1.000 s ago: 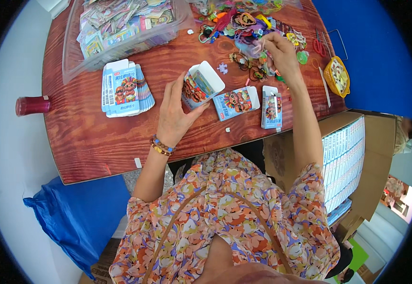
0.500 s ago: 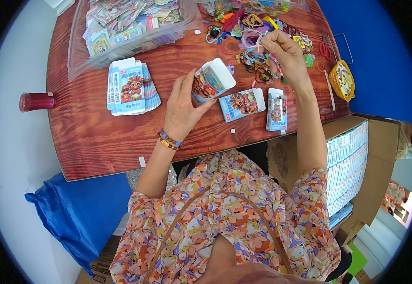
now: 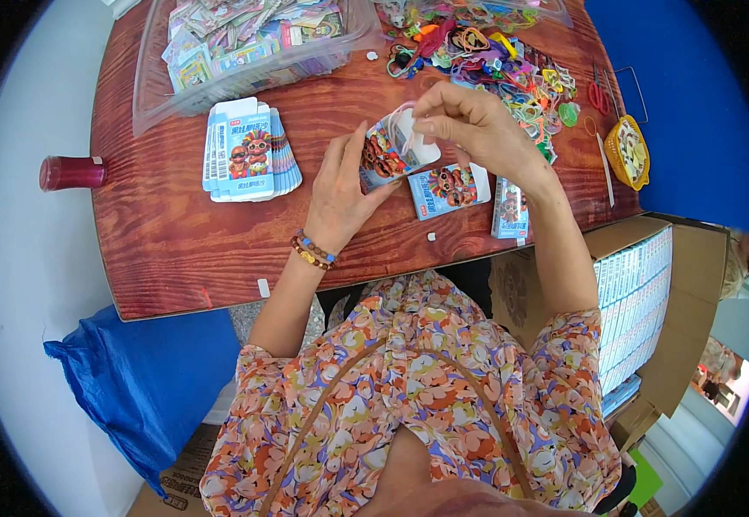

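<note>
My left hand [image 3: 338, 177] is closed around a small blue printed box [image 3: 380, 162], its white flap raised at the top. Over the box's open end, my right hand [image 3: 469, 121] pinches a thin pinkish-white hair tie [image 3: 403, 109], which loops down at the mouth of the box. Just right of the held box, a second blue box [image 3: 445, 191] lies on the table. A third, narrower-looking box [image 3: 509, 209] sits beside it, partly covered by my right wrist. A fanned stack of flat blue boxes [image 3: 249, 155] rests to the left.
A clear plastic bin [image 3: 219, 95] of small cards stands at the back. Colourful hair ties and trinkets [image 3: 512, 77] are heaped at back right, near red scissors [image 3: 598, 96] and a yellow basket [image 3: 628, 155]. A red jar [image 3: 73, 173] lies left; a carton [image 3: 693, 302] holds packed boxes.
My right hand has come left and down from the trinket heap to the box mouth, carrying the hair tie. My left hand still holds the box. The whole view has shifted slightly.
</note>
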{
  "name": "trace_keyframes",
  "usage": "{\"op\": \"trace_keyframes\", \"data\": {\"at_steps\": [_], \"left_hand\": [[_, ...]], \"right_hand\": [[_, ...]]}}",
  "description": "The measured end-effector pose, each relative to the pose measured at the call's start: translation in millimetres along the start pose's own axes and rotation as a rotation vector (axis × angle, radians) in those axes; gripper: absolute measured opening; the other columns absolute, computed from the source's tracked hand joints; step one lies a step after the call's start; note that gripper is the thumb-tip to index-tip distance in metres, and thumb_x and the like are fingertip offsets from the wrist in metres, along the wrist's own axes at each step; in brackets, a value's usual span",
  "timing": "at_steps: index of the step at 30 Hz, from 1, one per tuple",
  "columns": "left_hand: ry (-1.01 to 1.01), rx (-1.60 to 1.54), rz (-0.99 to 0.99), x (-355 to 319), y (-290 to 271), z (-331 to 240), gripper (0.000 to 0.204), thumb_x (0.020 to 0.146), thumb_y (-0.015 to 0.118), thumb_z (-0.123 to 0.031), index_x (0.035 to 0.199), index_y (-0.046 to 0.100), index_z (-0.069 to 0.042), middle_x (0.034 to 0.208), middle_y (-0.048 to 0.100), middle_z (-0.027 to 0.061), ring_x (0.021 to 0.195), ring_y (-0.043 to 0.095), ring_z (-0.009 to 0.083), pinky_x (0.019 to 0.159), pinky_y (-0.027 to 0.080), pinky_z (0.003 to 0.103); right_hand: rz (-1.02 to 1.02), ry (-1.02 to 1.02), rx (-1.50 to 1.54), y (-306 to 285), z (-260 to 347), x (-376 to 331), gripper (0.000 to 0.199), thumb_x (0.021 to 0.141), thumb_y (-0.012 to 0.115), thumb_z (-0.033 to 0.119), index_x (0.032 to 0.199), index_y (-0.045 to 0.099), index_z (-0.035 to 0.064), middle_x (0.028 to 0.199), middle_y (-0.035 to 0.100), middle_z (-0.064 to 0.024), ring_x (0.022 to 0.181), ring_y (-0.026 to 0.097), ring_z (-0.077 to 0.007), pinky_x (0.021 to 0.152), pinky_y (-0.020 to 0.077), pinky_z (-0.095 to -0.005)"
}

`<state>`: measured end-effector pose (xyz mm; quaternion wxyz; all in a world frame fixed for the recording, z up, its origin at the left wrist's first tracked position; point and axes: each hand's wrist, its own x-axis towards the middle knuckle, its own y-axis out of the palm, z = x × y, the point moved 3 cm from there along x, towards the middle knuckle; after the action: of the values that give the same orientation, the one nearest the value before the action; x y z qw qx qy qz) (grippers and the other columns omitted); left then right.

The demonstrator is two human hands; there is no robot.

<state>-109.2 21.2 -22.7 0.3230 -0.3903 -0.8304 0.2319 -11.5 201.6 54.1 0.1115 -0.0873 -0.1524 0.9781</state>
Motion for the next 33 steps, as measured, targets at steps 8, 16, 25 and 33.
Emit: {"op": "trace_keyframes", "data": {"at_steps": [8, 16, 25, 33], "left_hand": [[-0.059, 0.029, 0.023, 0.8, 4.1, 2.9, 0.086, 0.071, 0.085, -0.023, 0.142, 0.041, 0.002, 0.119, 0.053, 0.0207, 0.107, 0.058, 0.0381, 0.086, 0.053, 0.043], [-0.117, -0.067, -0.010, 3.4, 6.8, -3.6, 0.084, 0.073, 0.085, -0.020, 0.142, 0.043, 0.001, 0.117, 0.054, 0.0199, 0.108, 0.059, 0.0373, 0.089, 0.052, 0.043], [-0.077, -0.001, -0.139, -1.2, -2.5, 9.8, 0.082, 0.070, 0.086, -0.020, 0.138, 0.046, 0.000, 0.117, 0.055, 0.0176, 0.104, 0.060, 0.0344, 0.086, 0.052, 0.042], [-0.178, -0.087, -0.098, -11.9, -1.9, 11.9, 0.085, 0.069, 0.088, -0.020, 0.139, 0.045, 0.000, 0.116, 0.055, 0.0174, 0.107, 0.058, 0.0334, 0.088, 0.051, 0.042]], "right_hand": [[-0.085, 0.109, 0.119, -1.4, 4.4, -1.4, 0.018, 0.096, 0.064, 0.015, 0.110, 0.067, 0.0045, 0.085, 0.067, 0.0010, 0.070, 0.058, -0.0013, 0.060, 0.0469, -0.0183], [-0.365, -0.468, -0.794, 32.6, 16.4, 2.3, 0.032, 0.093, 0.061, 0.003, 0.124, 0.062, 0.0036, 0.106, 0.069, -0.0115, 0.089, 0.068, -0.0283, 0.089, 0.0545, -0.0397], [-0.532, -0.326, -0.508, -26.5, -11.7, 1.4, 0.031, 0.095, 0.060, 0.008, 0.126, 0.064, 0.0052, 0.111, 0.071, -0.0137, 0.098, 0.070, -0.0245, 0.091, 0.0523, -0.0348], [-0.453, -0.080, -0.823, -33.4, -86.9, 64.9, 0.020, 0.092, 0.059, 0.017, 0.106, 0.068, 0.0066, 0.106, 0.067, -0.0149, 0.097, 0.065, -0.0350, 0.084, 0.0522, -0.0434]]}}
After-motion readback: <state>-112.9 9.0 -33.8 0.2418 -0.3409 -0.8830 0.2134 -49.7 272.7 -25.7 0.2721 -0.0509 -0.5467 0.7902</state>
